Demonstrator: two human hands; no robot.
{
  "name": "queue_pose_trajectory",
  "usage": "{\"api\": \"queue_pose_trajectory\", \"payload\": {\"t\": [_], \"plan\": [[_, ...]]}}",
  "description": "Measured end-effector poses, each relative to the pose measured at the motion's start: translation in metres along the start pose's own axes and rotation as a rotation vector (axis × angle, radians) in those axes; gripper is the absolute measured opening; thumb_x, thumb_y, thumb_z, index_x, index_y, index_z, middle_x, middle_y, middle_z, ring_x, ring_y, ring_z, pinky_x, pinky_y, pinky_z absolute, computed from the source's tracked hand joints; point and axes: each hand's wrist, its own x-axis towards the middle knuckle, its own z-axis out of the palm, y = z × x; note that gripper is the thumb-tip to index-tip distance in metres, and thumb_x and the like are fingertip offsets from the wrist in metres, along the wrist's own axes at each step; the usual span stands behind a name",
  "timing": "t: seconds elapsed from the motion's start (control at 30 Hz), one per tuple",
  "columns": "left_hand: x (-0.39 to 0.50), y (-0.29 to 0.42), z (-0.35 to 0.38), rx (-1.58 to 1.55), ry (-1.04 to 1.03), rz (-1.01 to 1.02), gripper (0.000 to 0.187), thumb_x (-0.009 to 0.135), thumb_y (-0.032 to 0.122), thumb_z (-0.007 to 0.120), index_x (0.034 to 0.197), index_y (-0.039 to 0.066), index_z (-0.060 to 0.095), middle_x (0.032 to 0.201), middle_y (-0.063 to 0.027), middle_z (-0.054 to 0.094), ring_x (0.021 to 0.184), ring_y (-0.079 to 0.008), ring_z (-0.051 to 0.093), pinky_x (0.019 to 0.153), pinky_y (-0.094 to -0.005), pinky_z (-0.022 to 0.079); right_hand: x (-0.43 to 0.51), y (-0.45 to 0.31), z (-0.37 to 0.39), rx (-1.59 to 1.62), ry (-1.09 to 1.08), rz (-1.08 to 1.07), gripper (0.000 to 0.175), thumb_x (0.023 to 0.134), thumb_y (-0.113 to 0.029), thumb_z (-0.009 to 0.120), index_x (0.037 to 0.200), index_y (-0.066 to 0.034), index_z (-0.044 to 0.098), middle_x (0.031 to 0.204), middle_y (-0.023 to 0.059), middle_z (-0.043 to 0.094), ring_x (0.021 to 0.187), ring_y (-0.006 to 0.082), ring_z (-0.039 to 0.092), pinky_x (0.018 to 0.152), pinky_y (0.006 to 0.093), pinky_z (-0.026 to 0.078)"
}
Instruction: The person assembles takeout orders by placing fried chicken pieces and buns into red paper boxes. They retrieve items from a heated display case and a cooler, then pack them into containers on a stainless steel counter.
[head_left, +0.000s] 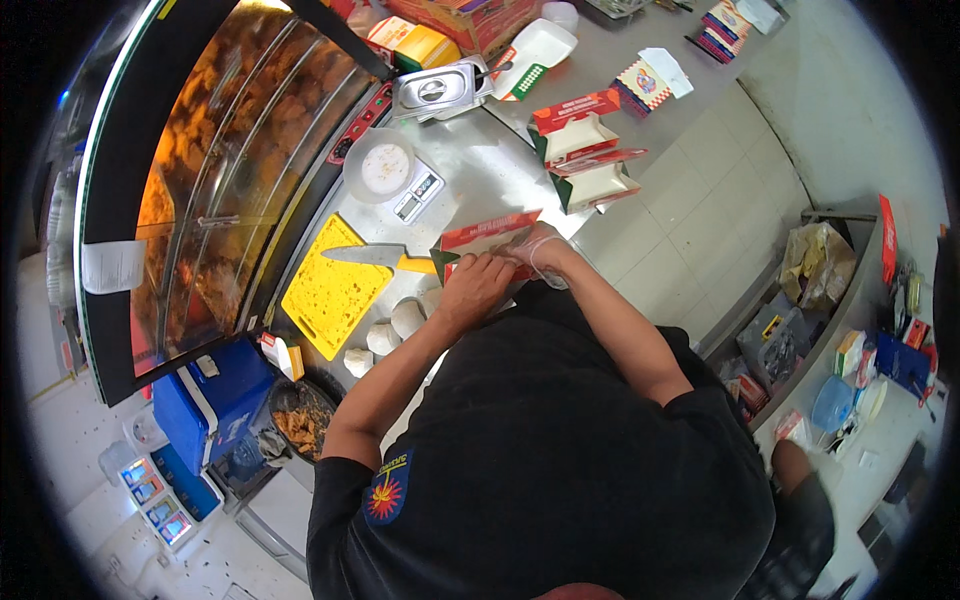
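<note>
Before my body is a red and white cardboard food box (491, 227) with a green end and an open top. My left hand (478, 285) grips its near edge, fingers bent over the wall. At its right end, my right hand (546, 251) wears a loose clear plastic glove and reaches its fingers into the opening. Glove and box wall partly hide those fingertips. Just left of the box, a knife (367, 256) with a yellow handle lies across the yellow cutting board (330, 300). Several pale rounded wrapped bundles (384, 339) sit beside my left forearm.
Two open boxes (592, 184) stand beyond my right hand. A digital scale (416, 196) carries a plastic bowl (379, 165); a lidded steel pan (435, 90) is behind. On the left stands a glass warming cabinet (225, 165) with fried food. Another person's arm (791, 465) shows lower right.
</note>
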Motion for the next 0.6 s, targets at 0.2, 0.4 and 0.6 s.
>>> {"api": "queue_pose_trajectory", "payload": {"t": [0.2,0.4,0.6], "plan": [[-0.005,0.007,-0.015,-0.114,0.001,-0.083,0.035,0.094,0.024,0.076,0.124,0.009,0.065,0.109,-0.0027,0.067,0.105,-0.0258,0.064,0.093,-0.0397,0.046,0.000,0.017,0.005,0.049,0.191,0.166,0.044,0.088,-0.029,0.075,0.112,0.0079,0.077,0.117,0.0322,0.076,0.114,0.0431,0.075,0.095,0.0480,0.060],[0.001,-0.006,0.024,-0.476,0.370,-0.897,0.061,0.087,0.027,0.090,0.128,-0.001,0.054,0.111,-0.0159,0.065,0.099,-0.0366,0.064,0.103,-0.0509,0.046,-0.020,0.024,0.000,0.011,0.378,0.069,0.041,0.094,-0.029,0.073,0.116,0.0052,0.076,0.117,0.0322,0.075,0.111,0.0464,0.074,0.098,0.0503,0.059],[-0.020,-0.050,0.094,-0.886,0.447,-1.017,0.073,0.090,0.016,0.085,0.145,-0.001,0.040,0.121,-0.0240,0.069,0.103,-0.0344,0.073,0.088,-0.0440,0.061,-0.031,0.012,-0.005,0.045,0.451,-0.094,0.035,0.102,-0.030,0.066,0.115,0.0009,0.076,0.111,0.0321,0.075,0.106,0.0490,0.073,0.094,0.0531,0.058]]}}
